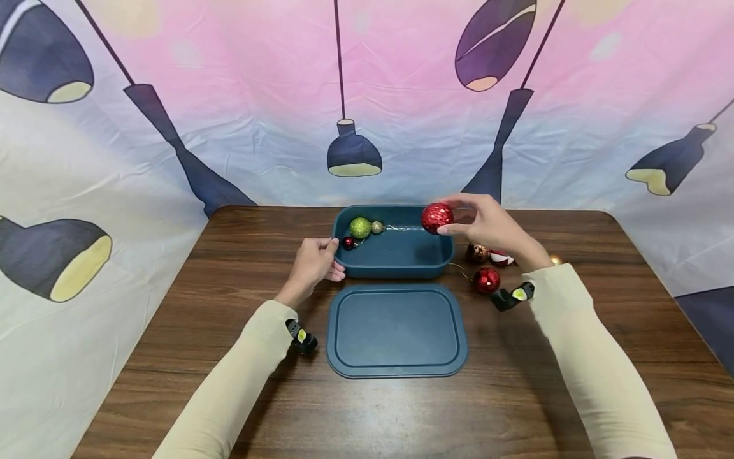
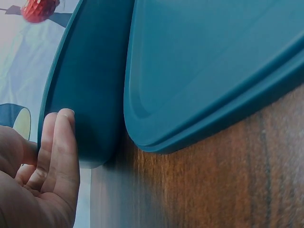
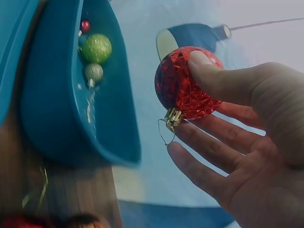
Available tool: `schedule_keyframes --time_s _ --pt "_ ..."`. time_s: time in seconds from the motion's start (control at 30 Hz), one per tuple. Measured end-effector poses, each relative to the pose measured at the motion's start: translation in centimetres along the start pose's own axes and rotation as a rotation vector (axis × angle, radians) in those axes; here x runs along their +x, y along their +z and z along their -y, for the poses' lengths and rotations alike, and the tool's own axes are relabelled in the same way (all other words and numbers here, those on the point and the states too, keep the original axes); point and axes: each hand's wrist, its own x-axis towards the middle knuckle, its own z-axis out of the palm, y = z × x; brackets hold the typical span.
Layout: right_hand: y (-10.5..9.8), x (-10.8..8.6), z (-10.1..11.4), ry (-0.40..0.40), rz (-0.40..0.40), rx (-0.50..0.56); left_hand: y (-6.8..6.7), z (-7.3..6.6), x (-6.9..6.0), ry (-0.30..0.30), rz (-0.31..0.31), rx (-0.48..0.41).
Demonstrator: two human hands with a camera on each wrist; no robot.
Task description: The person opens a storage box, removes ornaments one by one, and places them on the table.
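Note:
A shiny red bauble (image 1: 437,218) with a gold cap and a string loop is pinched between the thumb and fingers of my right hand (image 1: 487,223), raised above the right end of a dark teal box (image 1: 395,272). My left hand (image 1: 312,264) holds the box's left front corner, its thumb at the rim and its fingers along the outside wall. Inside the box lie a green glitter bauble (image 1: 360,227), a small gold bauble (image 1: 376,227) and a small dark red bauble (image 1: 348,242). In the right wrist view, the red bauble (image 3: 185,80) hangs clear of the box.
The box's matching lid (image 1: 397,331) lies flat in front of it. Right of the box, under my right forearm, are a red bauble (image 1: 486,280), a bronze bauble (image 1: 476,253) and a red-and-white ornament (image 1: 501,257). A patterned cloth (image 1: 275,146) hangs behind the wooden table (image 1: 229,255).

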Motion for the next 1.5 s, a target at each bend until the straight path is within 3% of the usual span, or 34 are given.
schedule_keyframes --time_s 0.37,0.67,1.07,1.5 --pt "-3.2 -4.6 -1.3 0.116 -0.054 -0.123 0.0 -0.1 0.0 -0.004 -0.001 0.0" --pt "-4.6 -8.1 -3.4 0.106 -0.11 -0.2 0.0 0.0 -0.1 -0.007 0.005 -0.004" --pt "-4.1 -11.6 -6.9 0.188 -0.118 -0.137 0.0 0.0 0.0 -0.004 0.004 -0.003" --pt "-3.2 -13.1 -8.9 0.295 -0.058 -0.157 0.0 0.1 0.1 0.003 0.006 -0.001"
